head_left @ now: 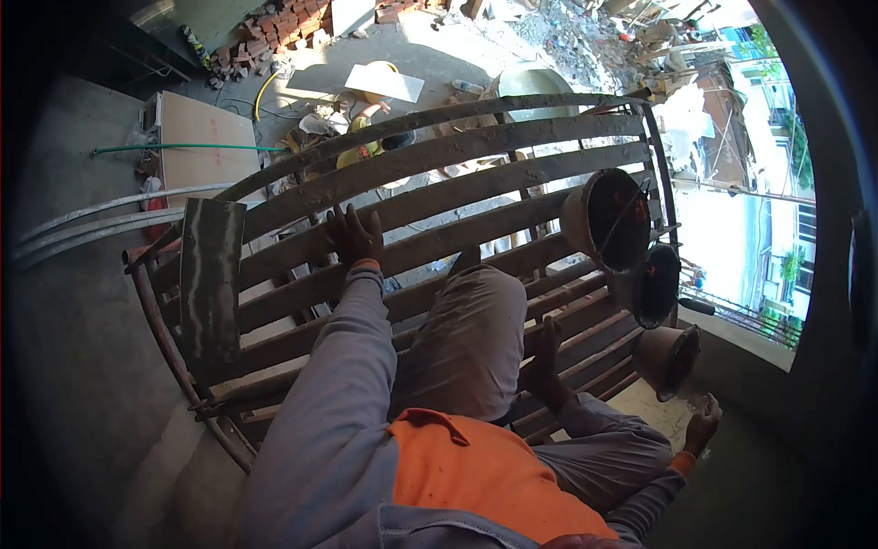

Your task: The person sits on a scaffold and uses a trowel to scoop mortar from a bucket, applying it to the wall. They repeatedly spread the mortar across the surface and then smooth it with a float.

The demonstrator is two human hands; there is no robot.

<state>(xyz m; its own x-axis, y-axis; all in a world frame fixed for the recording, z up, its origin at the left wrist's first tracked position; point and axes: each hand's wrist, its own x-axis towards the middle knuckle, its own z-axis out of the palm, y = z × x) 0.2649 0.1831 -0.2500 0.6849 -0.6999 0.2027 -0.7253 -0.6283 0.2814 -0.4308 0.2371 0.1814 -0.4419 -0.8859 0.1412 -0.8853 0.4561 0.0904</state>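
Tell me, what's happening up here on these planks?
A person sits high on a scaffold platform of wooden planks. The left hand lies flat on a plank, and the right hand rests on the concrete ledge beside three buckets hanging from the platform's end. A loose board lies across the planks. Far below is rubble-strewn ground.

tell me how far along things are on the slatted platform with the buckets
Done: three buckets sit along the platform right edge and a board lies across the slats. In hand: the left hand presses flat on a slat, the right hand rests on the concrete ledge. Left: the buckets are untouched.
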